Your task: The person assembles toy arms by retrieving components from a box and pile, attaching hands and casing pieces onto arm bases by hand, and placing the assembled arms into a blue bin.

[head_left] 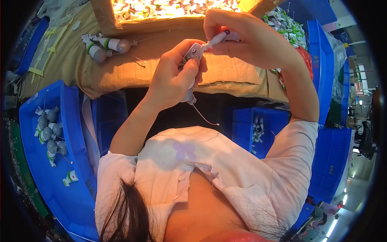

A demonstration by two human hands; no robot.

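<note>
My left hand [173, 76] is wrapped round a small white and grey plastic figure [194, 52], whose lower end shows below the palm with a thin curved wire [206, 117] hanging from it. My right hand [246, 40] pinches a white part [218, 39] that meets the top of the figure between both hands. A pale piece with a dark purple spot [231, 35] shows by the right fingers. Fingers cover much of the joint between the pieces.
Two white, grey and green figures [96, 51] with wires lie on the cloth-covered bench [129, 76]. Behind stands a brightly lit cardboard box [161, 23] of small parts. Blue bins [72, 121] flank me, some holding figures. Green and white pieces [284, 28] are heaped at right.
</note>
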